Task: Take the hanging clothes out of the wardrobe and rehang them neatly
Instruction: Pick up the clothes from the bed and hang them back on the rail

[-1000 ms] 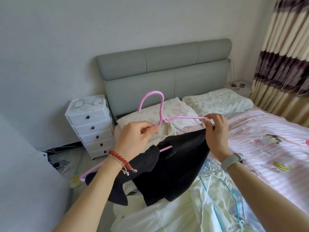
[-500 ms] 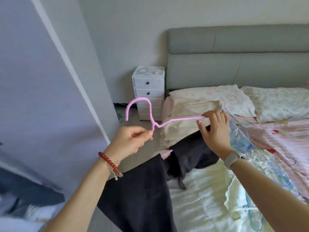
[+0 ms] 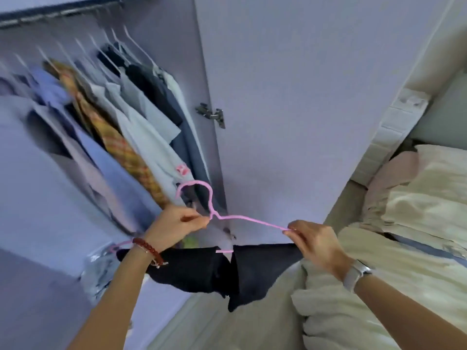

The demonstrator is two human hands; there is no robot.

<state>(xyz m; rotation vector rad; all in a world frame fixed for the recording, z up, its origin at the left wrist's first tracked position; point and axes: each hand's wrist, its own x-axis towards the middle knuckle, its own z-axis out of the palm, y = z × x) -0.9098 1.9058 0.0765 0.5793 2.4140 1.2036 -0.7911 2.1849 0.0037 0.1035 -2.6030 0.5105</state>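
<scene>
A pink hanger (image 3: 242, 218) is held level in front of the open wardrobe, with a black garment (image 3: 255, 266) draped over its lower bar. My left hand (image 3: 174, 227) pinches the hanger's neck just below the hook. My right hand (image 3: 316, 242) pinches the right shoulder end of the hanger. Inside the wardrobe, several clothes (image 3: 121, 117) hang on white hangers from a dark rail (image 3: 58, 13) at the upper left, blurred by motion.
The open wardrobe door (image 3: 290, 97) with a metal hinge (image 3: 212, 116) stands straight ahead. A bed with pale bedding (image 3: 366, 286) and a pillow (image 3: 429, 198) lies at the right. A white bedside drawer unit (image 3: 394, 127) shows beyond the door.
The view has swung left from the bed to the open wardrobe. Both hands have carried the pink hanger and black garment along, keeping the same grips.
</scene>
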